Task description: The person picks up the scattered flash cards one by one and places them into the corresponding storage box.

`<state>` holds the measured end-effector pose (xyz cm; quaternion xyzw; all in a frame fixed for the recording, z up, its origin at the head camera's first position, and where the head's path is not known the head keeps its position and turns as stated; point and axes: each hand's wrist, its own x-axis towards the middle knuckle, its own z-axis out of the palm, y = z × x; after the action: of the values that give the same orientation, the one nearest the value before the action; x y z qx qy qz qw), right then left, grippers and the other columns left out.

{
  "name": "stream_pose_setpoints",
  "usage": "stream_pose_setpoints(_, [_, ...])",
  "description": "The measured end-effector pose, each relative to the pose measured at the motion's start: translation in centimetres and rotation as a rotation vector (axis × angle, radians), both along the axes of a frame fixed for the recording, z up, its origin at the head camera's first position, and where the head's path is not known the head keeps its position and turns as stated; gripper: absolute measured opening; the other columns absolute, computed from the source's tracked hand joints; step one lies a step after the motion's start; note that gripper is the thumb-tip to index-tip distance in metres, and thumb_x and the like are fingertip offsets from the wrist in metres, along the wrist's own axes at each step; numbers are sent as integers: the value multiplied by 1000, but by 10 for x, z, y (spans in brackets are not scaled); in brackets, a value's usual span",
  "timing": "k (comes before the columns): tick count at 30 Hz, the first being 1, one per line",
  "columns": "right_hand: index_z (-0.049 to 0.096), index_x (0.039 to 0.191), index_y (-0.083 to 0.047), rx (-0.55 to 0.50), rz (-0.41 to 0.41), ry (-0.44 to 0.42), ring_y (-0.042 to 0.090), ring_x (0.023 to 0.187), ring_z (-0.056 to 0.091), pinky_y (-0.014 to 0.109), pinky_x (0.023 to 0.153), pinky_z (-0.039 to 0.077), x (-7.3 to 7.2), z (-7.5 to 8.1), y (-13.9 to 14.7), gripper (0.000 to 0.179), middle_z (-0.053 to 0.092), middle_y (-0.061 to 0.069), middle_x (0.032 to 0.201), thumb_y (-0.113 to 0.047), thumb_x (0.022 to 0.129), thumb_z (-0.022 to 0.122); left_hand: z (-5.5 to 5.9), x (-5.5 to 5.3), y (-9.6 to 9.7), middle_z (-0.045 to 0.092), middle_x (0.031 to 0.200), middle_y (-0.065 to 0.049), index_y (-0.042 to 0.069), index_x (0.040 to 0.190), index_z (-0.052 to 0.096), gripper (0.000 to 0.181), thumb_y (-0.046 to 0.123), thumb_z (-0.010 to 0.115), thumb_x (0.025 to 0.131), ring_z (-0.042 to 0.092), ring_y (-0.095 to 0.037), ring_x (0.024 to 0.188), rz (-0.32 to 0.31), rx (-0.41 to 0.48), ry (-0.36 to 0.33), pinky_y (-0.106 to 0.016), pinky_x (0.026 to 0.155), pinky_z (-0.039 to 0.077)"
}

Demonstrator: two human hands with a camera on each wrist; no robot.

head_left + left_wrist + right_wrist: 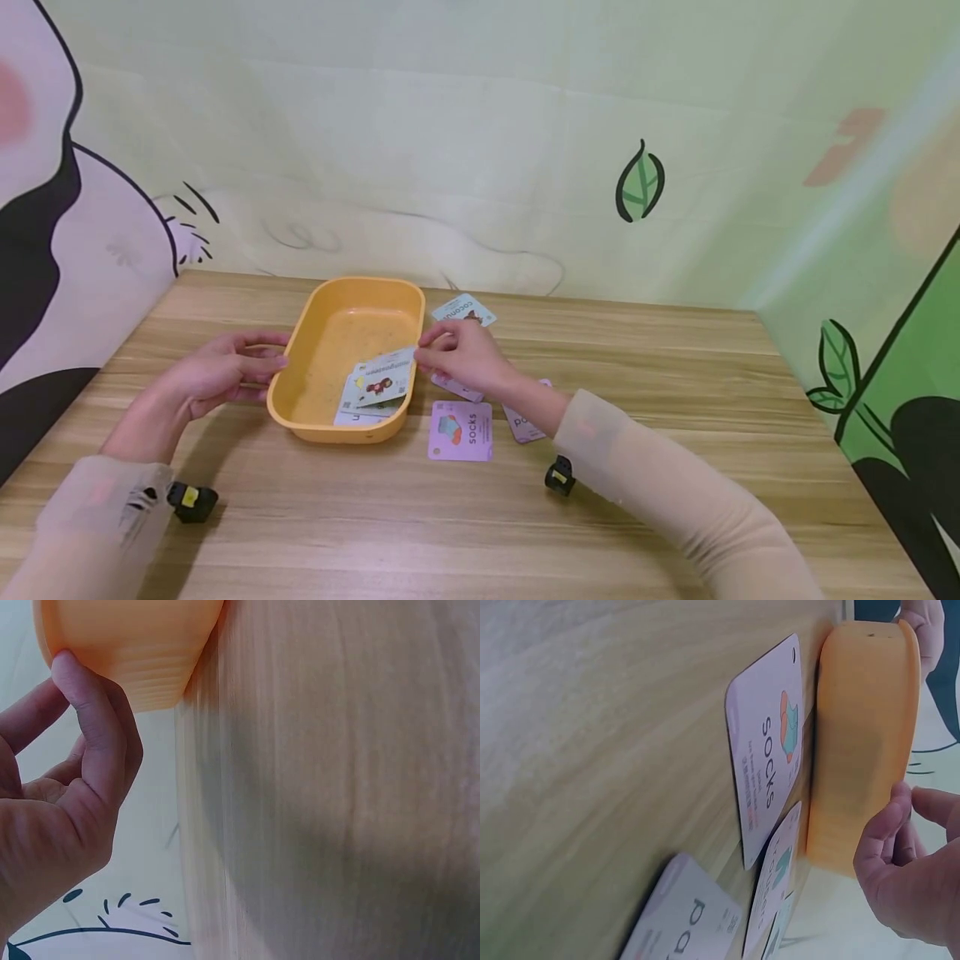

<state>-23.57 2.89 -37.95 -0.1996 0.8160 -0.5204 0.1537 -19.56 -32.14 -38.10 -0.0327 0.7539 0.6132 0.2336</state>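
An orange plastic tray stands on the wooden table, several word cards lying in its near right part. My left hand grips the tray's left rim with its fingertips; in the left wrist view, that hand has bent fingers at the rim. Over the right rim, my right hand pinches the corner of a mangosteen card, which slants above the other cards. The right wrist view shows the right hand with thumb and finger together at the rim; the card is hidden there behind the tray wall.
Right of the tray lie a socks card, a coconut card partly behind the right hand, a purple card under that hand and another purple card by the forearm. A printed cloth wall rises behind the table.
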Motion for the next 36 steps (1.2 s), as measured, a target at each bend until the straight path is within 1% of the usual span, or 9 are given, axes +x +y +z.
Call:
stream_pose_setpoints(3, [69,106,-2,10,7,27,41,83,68,22,61,50,-2,-2,5,15,75,18,93,-13,97,73,1,0,0,66,115,-5,-7,157,21,68,13,60,105,69,-18,94,-1,3,-1,-37,83,60])
stream_pose_setpoints(6, [70,105,-3,43,14,51,34,80,68,23,63,51,-4,-4,13,13,74,15,91,-13,96,73,1,1,0,65,114,-5,-7,157,21,68,13,60,105,69,-18,94,-1,1,-2,-37,84,60])
stream_pose_setpoints(10, [72,103,-4,124,28,80,21,78,63,23,64,50,-7,-6,26,11,69,6,88,-13,95,74,1,0,1,65,115,-5,-7,157,22,68,13,60,105,69,-18,95,1,-1,-2,-37,84,60])
stream_pose_setpoints(13, [73,102,-5,195,43,100,16,78,58,23,63,47,-11,-5,37,11,66,3,88,-13,94,74,1,0,1,65,115,-5,-7,157,22,68,14,61,105,69,-19,95,2,-3,-1,-38,84,60])
stream_pose_setpoints(17, [74,103,-4,267,93,96,16,78,58,23,62,49,-15,-4,51,13,66,4,88,-12,94,74,0,0,0,65,115,-5,-7,157,22,68,14,60,105,69,-19,95,1,-4,0,-38,84,60])
stream_pose_setpoints(20, [73,106,-2,308,138,76,17,80,59,25,65,51,-16,-4,63,16,65,5,90,-12,94,74,-1,-1,-1,65,116,-5,-7,157,22,68,14,60,105,69,-19,96,0,-4,0,-38,85,60])
stream_pose_setpoints(23, [72,110,0,339,162,56,18,82,58,26,68,50,-16,-3,75,19,64,5,92,-11,94,73,-2,-1,-1,65,116,-6,-6,157,22,68,14,60,105,69,-19,96,2,-3,-2,-38,85,60])
stream_pose_setpoints(29, [71,114,3,378,178,52,20,85,55,28,73,48,-13,-1,95,26,63,6,93,-9,92,75,-3,-1,-1,65,116,-5,-6,157,22,68,15,60,105,70,-19,97,3,-8,-1,-38,85,59])
stream_pose_setpoints(36, [68,121,4,453,168,69,24,99,57,36,88,50,-11,2,113,37,65,10,106,-7,87,79,-2,-1,-1,66,115,-3,-7,157,21,68,14,60,105,70,-17,97,4,7,-8,-38,85,59])
